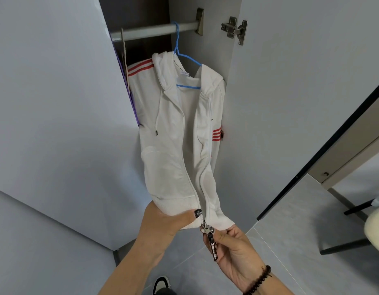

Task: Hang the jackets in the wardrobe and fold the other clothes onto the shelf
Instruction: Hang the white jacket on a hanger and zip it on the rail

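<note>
Head view: left hand [163, 220] fingers grasp jacket [173, 145] hem; right hand [237, 248] fingers pinch zipper pull [212, 245].

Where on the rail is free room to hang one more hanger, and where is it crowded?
The rail is bare between the cardboard piece at its left and the blue hanger, and on a short stretch from that hook to the bracket. Lower down it is crowded: the white jacket fills the opening.
</note>
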Available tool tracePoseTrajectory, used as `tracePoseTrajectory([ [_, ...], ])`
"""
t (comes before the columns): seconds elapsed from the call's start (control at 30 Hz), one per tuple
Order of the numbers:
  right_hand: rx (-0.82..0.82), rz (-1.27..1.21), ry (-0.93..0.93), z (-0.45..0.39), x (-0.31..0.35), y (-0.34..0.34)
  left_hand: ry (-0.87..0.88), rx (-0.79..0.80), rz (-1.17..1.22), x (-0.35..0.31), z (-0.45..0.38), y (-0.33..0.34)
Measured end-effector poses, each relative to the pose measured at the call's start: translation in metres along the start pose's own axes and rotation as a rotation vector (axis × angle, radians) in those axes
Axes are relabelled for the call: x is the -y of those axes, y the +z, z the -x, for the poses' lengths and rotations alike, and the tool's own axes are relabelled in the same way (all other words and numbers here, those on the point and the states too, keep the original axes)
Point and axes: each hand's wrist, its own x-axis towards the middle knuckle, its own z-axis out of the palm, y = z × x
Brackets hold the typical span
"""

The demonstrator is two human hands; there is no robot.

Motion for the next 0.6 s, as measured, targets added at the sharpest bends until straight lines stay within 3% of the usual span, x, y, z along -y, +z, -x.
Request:
tracePoseTrajectory([
  [0.23,0.041,-0.01,-0.037,0.001,-0.002,0.007,0.009,0.037,-0.047,0.002,0.003,0.0],
  [0.5,-0.024,0.06,-0.061,-0.002,-0.003,0.011,-0.043,0.132,-0.1,0.003,-0.002,-0.01],
  [0.6,-0.123,0.125,-0.061,-0.004,-0.005,0.006,-0.074,0.172,-0.174,0.001,-0.001,-0.013],
])
